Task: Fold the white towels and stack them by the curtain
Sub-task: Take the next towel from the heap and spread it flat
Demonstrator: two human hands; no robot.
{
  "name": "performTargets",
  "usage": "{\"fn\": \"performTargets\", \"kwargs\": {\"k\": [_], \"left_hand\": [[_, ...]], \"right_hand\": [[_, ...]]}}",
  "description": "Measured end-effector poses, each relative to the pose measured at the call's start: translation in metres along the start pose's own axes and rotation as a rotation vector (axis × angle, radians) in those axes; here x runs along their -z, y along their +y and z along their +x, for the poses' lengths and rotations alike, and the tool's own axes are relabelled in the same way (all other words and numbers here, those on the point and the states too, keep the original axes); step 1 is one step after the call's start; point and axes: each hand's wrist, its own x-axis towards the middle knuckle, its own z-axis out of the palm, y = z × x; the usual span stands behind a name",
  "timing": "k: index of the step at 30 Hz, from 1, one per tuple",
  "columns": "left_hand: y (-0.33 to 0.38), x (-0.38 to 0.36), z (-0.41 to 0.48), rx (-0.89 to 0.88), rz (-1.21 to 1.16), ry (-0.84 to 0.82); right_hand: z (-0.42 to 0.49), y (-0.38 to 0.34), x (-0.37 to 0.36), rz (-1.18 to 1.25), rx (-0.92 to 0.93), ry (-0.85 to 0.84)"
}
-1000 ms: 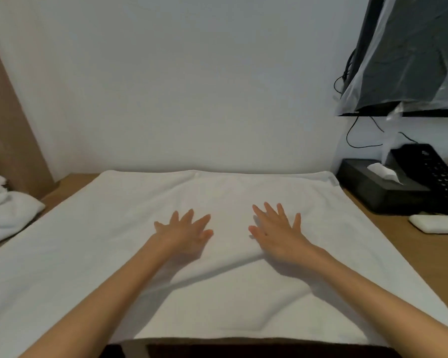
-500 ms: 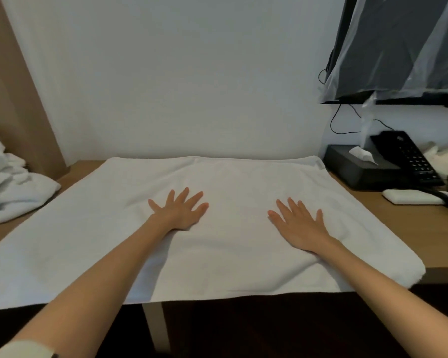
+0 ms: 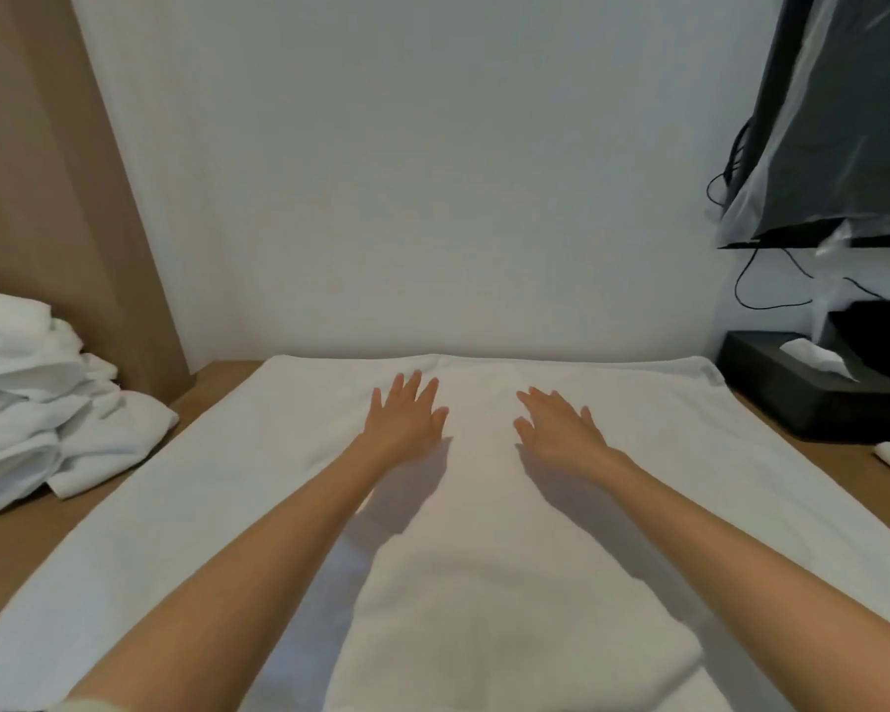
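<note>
Got my left hand (image 3: 406, 421) and right hand (image 3: 561, 429) spread flat on the towel (image 3: 638, 454); I'd sweep outward evenly, flattening wrinkles before folding.

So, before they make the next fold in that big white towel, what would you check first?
1. The towel lies spread flat on the table: ok, only faint creases.
2. The left hand and right hand rest on it with fingers straight, gripping nothing: ok.
3. The far edge runs straight along the wall: ok.
4. The near edge is even: cannot tell, it is out of frame.
5. There is room for the stack by the curtain: not ok, a rumpled pile of white towels sits there.
6. The black tissue box is clear of the towel's far right corner: cannot tell, they are very close.
</note>
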Motion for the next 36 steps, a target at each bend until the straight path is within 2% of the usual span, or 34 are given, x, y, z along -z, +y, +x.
{"fn": "performTargets", "kwargs": {"k": [6, 9, 17, 21, 36], "left_hand": [[-0.042, -0.001, 0.051, 0.143, -0.144, -0.019], [-0.066, -0.003, 0.083, 0.193, -0.158, 0.003], [-0.113, -0.027, 0.127, 0.261, -0.148, -0.079], [-0.13, -0.037, 0.129, 0.299, -0.048, -0.06], [-0.167, -0.031, 0.135, 0.267, -0.077, -0.003]], "right_hand": [[0.067, -0.027, -0.026, 0.052, -0.005, 0.0], [0.099, -0.036, -0.041, 0.049, 0.0, -0.012], [0.161, -0.051, -0.062, -0.059, -0.014, 0.005], [0.172, -0.047, -0.071, -0.099, -0.042, -0.027], [0.175, -0.038, -0.071, -0.121, -0.011, -0.043]]}}
